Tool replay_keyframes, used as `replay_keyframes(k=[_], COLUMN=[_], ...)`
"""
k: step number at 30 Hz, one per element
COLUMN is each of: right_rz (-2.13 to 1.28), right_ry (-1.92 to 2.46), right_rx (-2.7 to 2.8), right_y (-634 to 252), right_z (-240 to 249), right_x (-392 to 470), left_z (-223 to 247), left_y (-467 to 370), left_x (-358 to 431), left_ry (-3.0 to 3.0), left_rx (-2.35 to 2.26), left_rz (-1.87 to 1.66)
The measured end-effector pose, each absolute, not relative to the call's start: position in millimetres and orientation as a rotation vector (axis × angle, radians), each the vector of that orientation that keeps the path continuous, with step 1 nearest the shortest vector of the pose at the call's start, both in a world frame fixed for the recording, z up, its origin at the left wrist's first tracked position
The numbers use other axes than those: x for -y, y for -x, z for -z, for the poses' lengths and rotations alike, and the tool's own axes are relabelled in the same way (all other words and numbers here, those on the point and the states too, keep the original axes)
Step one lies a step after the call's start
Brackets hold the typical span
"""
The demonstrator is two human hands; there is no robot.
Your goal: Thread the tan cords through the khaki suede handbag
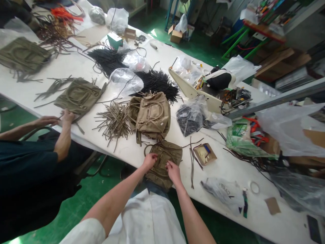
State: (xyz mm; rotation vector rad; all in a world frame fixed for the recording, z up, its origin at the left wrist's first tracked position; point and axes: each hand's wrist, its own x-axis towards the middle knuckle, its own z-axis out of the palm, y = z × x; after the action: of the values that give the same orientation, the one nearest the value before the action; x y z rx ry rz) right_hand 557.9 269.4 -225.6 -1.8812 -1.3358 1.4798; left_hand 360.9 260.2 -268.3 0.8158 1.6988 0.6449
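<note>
An olive-brown handbag [162, 154] lies at the table's front edge, partly hanging over toward my lap. On its left side my left hand [150, 160] has its fingers pinched together at the bag's face. My right hand [173, 171] pinches at the right side of the same bag. What sits between the fingertips is too small to make out. Just beyond stands a stack of tan handbags [153, 115] with looped handles and zips. A loose heap of tan straps [114, 122] lies to their left.
A co-worker's hands [67, 117] work at another olive bag [78, 96] on the left. Black cords [159, 83] and plastic bags [125, 81] lie behind. To the right are a small cardboard tray [212, 156], a black bundle in plastic [190, 118] and a phone [314, 228].
</note>
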Motion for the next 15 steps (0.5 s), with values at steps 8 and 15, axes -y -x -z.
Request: replay_keyframes(k=[8,15], right_rz=[-1.617,-1.685], right_ry=[1.9,1.883], right_rx=[1.181,1.26], right_y=[-568.7,-567.9], right_z=[249.8,246.9], right_x=[-264.0,-276.5], left_z=[275.8,265.3], left_y=[-394.4,-405.2], left_x=[-266.3,-269.7], left_ry=[-0.86,-0.921], left_rx=[-1.821,-1.921], left_rz=[-0.537,-0.51])
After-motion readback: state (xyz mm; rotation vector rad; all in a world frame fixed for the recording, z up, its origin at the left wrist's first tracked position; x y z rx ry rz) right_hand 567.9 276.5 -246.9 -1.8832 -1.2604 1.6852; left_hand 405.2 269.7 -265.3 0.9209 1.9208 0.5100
